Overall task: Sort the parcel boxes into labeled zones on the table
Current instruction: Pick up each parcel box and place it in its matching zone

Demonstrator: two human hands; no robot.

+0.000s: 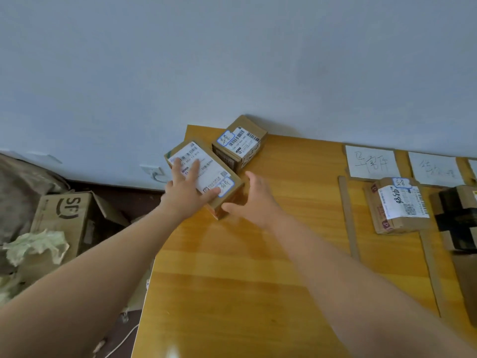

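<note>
At left, a brown SF carton (64, 215) sits on the floor (121, 193). The glossy yellow wooden table (245, 280) meets a pale blue wall (232, 60). My left hand (184, 188) lies flat, fingers straight, on the parcel box (207, 173) at the table's far-left corner; my right hand (255, 200), fingers relaxed, is beside its right face. Rightward, paper sheets (371, 162) mark zones.

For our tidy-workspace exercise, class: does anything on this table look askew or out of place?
The box under the left hand is skewed at the far left corner of the table, with one end jutting past the edge. Nothing else stands out.
</note>
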